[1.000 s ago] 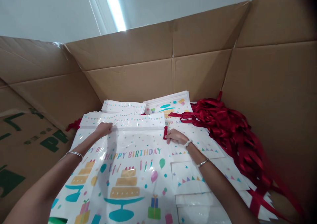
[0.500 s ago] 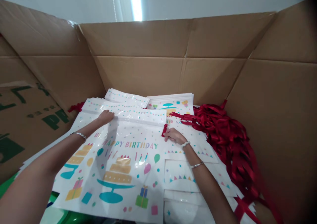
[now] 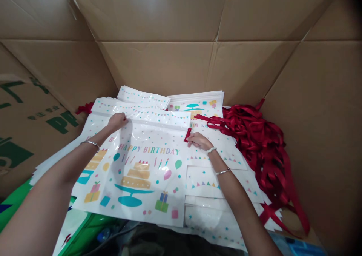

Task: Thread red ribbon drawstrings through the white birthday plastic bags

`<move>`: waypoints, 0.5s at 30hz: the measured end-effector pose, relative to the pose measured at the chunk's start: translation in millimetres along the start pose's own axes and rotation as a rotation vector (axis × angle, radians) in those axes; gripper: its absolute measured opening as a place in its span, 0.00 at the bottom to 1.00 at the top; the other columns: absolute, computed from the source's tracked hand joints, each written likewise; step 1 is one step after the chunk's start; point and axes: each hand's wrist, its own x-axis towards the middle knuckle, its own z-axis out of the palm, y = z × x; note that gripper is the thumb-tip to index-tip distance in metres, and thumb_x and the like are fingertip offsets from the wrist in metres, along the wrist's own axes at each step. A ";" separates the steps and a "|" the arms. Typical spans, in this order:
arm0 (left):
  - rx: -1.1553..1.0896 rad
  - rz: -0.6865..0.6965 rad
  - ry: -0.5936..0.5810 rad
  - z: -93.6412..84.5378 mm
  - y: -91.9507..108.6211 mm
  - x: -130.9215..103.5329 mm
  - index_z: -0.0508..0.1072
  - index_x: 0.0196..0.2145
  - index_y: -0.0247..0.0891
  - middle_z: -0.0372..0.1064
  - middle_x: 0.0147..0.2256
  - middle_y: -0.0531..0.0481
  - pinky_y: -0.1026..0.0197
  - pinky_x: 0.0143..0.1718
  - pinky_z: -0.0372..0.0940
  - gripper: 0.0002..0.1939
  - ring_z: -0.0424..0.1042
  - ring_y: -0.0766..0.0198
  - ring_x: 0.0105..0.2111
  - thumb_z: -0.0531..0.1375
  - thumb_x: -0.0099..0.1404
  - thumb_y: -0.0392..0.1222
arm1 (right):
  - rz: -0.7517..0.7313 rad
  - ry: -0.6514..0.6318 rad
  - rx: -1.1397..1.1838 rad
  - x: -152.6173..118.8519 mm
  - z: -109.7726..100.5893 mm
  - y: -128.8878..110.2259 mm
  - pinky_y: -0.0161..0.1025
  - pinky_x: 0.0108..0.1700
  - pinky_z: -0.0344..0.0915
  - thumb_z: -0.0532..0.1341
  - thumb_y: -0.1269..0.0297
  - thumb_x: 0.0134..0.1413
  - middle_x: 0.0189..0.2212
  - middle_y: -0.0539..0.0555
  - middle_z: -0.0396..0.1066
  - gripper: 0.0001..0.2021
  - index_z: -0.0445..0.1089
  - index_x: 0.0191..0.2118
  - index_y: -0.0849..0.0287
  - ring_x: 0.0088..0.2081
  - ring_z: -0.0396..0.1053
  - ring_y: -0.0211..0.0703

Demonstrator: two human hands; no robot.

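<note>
A white plastic drawstring bag point(image 3: 147, 135), printed with HAPPY BIRTHDAY, a cake and gifts, lies flat on top of a layer of similar bags. My left hand point(image 3: 117, 122) is closed at its upper left, the fingers curled on the top band. At the bag's upper right edge, a short loop of red ribbon point(image 3: 187, 135) sticks out. Thumb and fingers of my right hand point(image 3: 199, 140) pinch this loop. More printed bags point(image 3: 206, 182) lie overlapped under my right forearm, and others stick out beyond the left side.
A heap of red ribbons point(image 3: 254, 135) lies to the right over the stacked bags. Tall cardboard walls point(image 3: 164, 63) enclose the back and sides. A green and white plastic bag point(image 3: 82, 229) and dark fabric point(image 3: 175, 242) are at the near edge.
My view has tilted downward, so the bags and both hands appear higher. Both hands keep their holds on the bag and its ribbon loop.
</note>
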 end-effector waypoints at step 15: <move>-0.205 -0.075 0.074 -0.3 -1.3 9.2 0.73 0.42 0.29 0.75 0.37 0.46 0.65 0.37 0.57 0.10 0.64 0.65 0.33 0.57 0.66 0.37 | -0.027 -0.019 0.025 3.4 0.1 5.2 0.31 0.14 0.40 0.61 0.70 0.54 0.15 0.56 0.70 0.13 0.68 0.19 0.65 0.12 0.46 0.27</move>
